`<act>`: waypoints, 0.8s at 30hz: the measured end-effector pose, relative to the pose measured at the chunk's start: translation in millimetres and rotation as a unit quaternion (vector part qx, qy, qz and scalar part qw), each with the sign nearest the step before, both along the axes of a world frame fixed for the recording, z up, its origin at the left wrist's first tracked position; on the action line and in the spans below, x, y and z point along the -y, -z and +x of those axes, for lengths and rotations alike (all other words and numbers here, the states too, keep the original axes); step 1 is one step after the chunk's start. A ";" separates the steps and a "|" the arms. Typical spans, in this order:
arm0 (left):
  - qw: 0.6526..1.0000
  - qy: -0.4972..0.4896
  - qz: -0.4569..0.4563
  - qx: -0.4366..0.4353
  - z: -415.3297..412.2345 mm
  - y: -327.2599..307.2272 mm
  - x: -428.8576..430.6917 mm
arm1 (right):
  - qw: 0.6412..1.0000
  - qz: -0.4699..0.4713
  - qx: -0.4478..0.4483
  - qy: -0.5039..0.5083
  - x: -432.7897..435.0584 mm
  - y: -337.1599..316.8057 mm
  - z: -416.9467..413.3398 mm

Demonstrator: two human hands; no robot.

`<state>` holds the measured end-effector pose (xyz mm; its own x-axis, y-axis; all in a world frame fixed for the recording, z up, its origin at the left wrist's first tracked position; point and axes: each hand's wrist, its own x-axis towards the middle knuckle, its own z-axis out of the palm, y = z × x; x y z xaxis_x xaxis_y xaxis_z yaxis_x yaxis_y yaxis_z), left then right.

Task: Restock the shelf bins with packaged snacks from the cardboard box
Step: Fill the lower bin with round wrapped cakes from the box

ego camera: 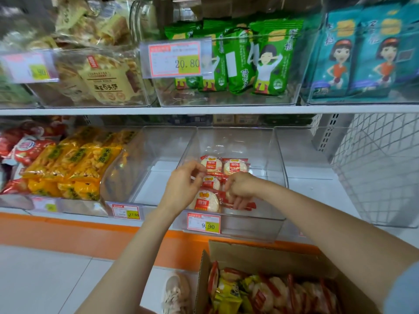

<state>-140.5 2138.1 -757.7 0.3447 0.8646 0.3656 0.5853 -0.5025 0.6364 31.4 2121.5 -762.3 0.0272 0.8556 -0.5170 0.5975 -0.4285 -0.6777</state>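
The clear plastic shelf bin [249, 225] sits on the lower shelf, tilted down toward the front, with a 9.90 price tag on its front wall. The rice-cracker packets [210, 165], round white discs in clear wrap with red ends, lie flat on its floor in 2 columns. The cardboard box [260, 252] stands open below and holds more packets on edge, plus yellow packets [226, 298].

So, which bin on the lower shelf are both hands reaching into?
The clear bin with the 9.90 price tag, holding red-and-white cracker packs. The left hand and right hand are inside it.
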 end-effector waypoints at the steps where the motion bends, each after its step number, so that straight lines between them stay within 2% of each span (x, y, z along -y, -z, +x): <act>1: 1.000 0.006 -0.009 -0.021 2.5 2.6 -0.9 | 0.999 0.027 0.016 0.001 -1.0 -1.7 3.0; 5: 0.978 0.046 -0.053 -0.195 16.7 10.6 -17.1 | 0.970 0.191 0.129 -0.073 -6.9 2.7 14.9; 8: 0.928 0.097 -0.105 -0.345 21.8 14.9 -27.2 | 0.929 0.201 0.255 -0.175 -9.4 10.2 20.6; 10: 0.902 0.112 -0.116 -0.400 22.8 15.0 -29.2 | 0.903 0.174 0.316 -0.232 -9.1 17.8 19.9; 12: 0.889 0.121 -0.110 -0.428 24.2 12.1 -30.4 | 0.878 0.162 0.364 -0.265 -10.0 26.6 17.1; 16: 0.873 0.147 -0.116 -0.451 26.5 9.3 -36.6 | 0.844 0.210 0.409 -0.276 -15.9 37.8 10.6; 24: 0.882 0.139 -0.112 -0.436 22.0 9.3 -46.2 | 0.833 0.268 0.421 -0.238 -26.7 48.2 4.4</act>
<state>-118.5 2184.3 -767.0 0.6215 0.7186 -0.3121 0.7746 -0.6233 0.1072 35.8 2148.2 -810.5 -0.2218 0.9747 -0.0270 0.9736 0.2229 0.0494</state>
